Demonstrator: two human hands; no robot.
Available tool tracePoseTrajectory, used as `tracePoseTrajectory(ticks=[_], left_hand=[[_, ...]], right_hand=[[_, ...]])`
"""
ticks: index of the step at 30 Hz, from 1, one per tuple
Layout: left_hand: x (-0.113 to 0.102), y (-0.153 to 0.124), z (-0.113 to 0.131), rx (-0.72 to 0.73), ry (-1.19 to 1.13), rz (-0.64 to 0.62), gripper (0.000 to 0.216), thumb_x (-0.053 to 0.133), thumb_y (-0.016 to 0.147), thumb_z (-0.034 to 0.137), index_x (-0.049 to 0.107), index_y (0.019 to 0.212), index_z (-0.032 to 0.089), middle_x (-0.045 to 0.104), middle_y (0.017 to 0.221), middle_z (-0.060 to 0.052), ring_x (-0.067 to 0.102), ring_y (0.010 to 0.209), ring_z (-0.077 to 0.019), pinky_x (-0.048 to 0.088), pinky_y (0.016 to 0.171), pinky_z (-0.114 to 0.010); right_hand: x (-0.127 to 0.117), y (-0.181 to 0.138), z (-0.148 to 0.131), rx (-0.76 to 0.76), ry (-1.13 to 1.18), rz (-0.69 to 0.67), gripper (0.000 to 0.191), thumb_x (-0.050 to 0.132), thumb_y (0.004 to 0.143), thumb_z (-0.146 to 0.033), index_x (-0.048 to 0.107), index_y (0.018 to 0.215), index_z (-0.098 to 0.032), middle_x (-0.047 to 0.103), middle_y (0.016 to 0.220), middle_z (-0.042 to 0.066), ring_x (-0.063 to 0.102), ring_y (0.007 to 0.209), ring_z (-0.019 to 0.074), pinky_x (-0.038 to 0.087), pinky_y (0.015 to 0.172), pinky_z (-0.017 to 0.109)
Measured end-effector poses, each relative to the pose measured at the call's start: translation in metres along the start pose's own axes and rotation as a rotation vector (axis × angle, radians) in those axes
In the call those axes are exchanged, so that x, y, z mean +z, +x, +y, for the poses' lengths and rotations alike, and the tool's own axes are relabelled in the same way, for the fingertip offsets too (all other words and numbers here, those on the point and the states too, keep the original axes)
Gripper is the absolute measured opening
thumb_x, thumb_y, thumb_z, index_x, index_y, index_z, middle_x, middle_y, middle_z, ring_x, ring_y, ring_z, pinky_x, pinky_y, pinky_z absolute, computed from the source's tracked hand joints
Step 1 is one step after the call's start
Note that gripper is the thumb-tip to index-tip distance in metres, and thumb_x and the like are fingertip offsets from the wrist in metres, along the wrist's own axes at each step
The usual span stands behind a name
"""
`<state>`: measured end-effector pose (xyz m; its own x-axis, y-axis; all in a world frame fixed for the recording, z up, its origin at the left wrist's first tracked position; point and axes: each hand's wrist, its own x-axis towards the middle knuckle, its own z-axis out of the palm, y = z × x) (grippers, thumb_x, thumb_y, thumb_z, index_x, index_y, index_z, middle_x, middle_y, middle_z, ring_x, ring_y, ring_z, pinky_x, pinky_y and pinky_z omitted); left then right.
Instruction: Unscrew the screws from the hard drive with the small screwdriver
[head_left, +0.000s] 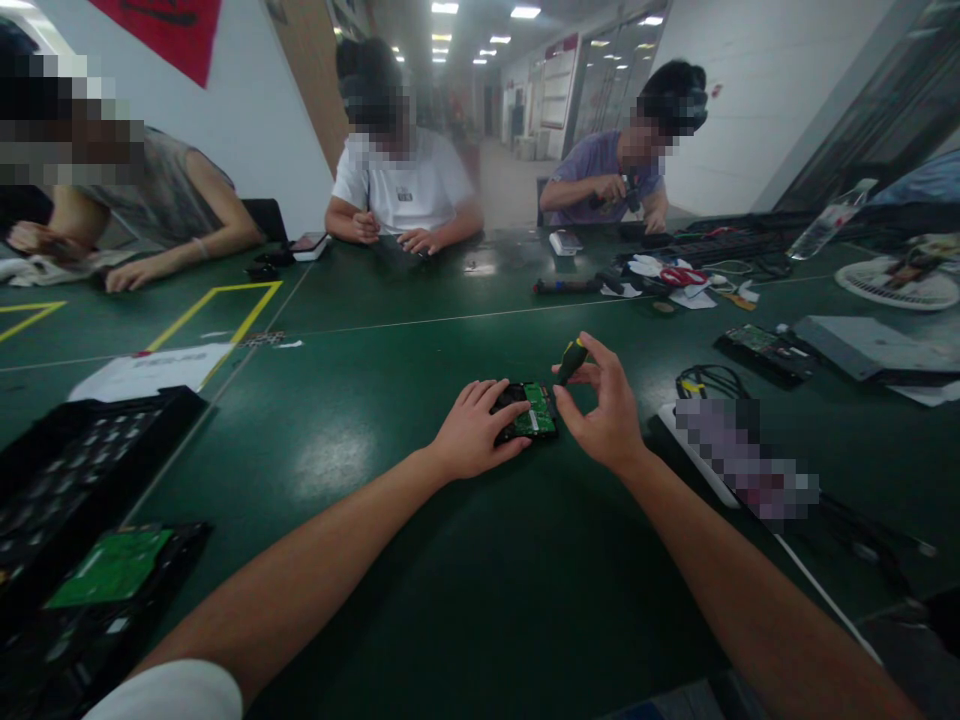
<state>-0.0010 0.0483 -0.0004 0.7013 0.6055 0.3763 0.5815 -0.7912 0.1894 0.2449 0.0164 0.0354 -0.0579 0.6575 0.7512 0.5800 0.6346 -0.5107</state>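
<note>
Sleeve (172, 695) cropped, left hand (472, 432) masking drive (535, 412), screwdriver (572, 359) tip hidden

Bare forearms (315, 560) angle in from the lower corners to centre frame. Left hand (476, 432) lies palm-down, fingers spread; right hand (606, 412) beside it pinches, fingers curled.

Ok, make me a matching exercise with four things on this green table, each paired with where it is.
Things
1. small black drive with a green circuit board
2. black-and-yellow-handled screwdriver
3. red-handled scissors
4. clear plastic bottle

Places
A. far right of the green table
B. pinched in the right hand
C. held down by the left hand
D. on white paper scraps, mid-table

Pairs: 1-C, 2-B, 3-D, 4-A
</note>
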Motion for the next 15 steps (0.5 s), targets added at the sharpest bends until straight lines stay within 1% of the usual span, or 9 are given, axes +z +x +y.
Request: tracePoseTrajectory(ticks=[2, 6, 8, 12, 15], left_hand=[[-0.0004, 0.0, 0.0005, -0.001, 0.002, -0.001, 0.059, 0.064, 0.1, 0.06, 0.063, 0.15, 0.029, 0.047, 0.165, -0.015, 0.043, 0.151, -0.0405, 0.034, 0.125, -0.066], [-0.0009, -0.0001, 0.0009, 0.001, 0.013, -0.004, 0.06, 0.063, 0.1, 0.06, 0.062, 0.151, 0.027, 0.046, 0.165, -0.017, 0.043, 0.151, -0.0412, 0.034, 0.125, -0.065], [-0.0007, -0.0003, 0.0007, -0.001, 0.016, -0.007, 0.06, 0.063, 0.1, 0.06, 0.062, 0.152, 0.028, 0.046, 0.165, -0.016, 0.043, 0.151, -0.041, 0.034, 0.124, -0.066], [0.0001, -0.0009, -0.0005, -0.002, 0.016, -0.009, 0.06, 0.063, 0.1, 0.061, 0.062, 0.151, 0.029, 0.046, 0.165, -0.016, 0.043, 0.151, -0.0409, 0.034, 0.124, -0.066], [0.0006, -0.001, -0.0013, 0.005, 0.024, -0.007, 0.062, 0.063, 0.1, 0.061, 0.061, 0.152, 0.027, 0.044, 0.166, -0.017, 0.042, 0.151, -0.0412, 0.034, 0.125, -0.066]], right_hand=[[0.0007, -0.0007, 0.0006, 0.009, 0.002, 0.004, 0.079, 0.07, 0.095, -0.021, 0.034, 0.164, -0.036, 0.053, 0.147, 0.013, 0.074, 0.102, 0.0248, 0.071, 0.085, 0.049], [0.0003, -0.0014, 0.0019, 0.006, -0.058, 0.051, 0.079, 0.076, 0.092, -0.026, 0.038, 0.161, -0.039, 0.055, 0.141, 0.012, 0.07, 0.098, 0.0254, 0.071, 0.075, 0.047], [-0.0009, -0.0009, 0.0009, -0.002, -0.068, 0.048, 0.079, 0.075, 0.092, -0.026, 0.038, 0.161, -0.039, 0.056, 0.14, 0.011, 0.069, 0.099, 0.0264, 0.071, 0.076, 0.048], [-0.0021, 0.0004, -0.0026, -0.009, -0.05, 0.013, 0.076, 0.068, 0.096, -0.022, 0.037, 0.164, -0.038, 0.056, 0.143, 0.013, 0.07, 0.105, 0.0276, 0.07, 0.085, 0.051], [-0.0014, 0.0004, -0.0032, -0.002, -0.075, 0.036, 0.075, 0.068, 0.097, -0.024, 0.038, 0.163, -0.037, 0.058, 0.14, 0.012, 0.069, 0.103, 0.0271, 0.07, 0.08, 0.049]])
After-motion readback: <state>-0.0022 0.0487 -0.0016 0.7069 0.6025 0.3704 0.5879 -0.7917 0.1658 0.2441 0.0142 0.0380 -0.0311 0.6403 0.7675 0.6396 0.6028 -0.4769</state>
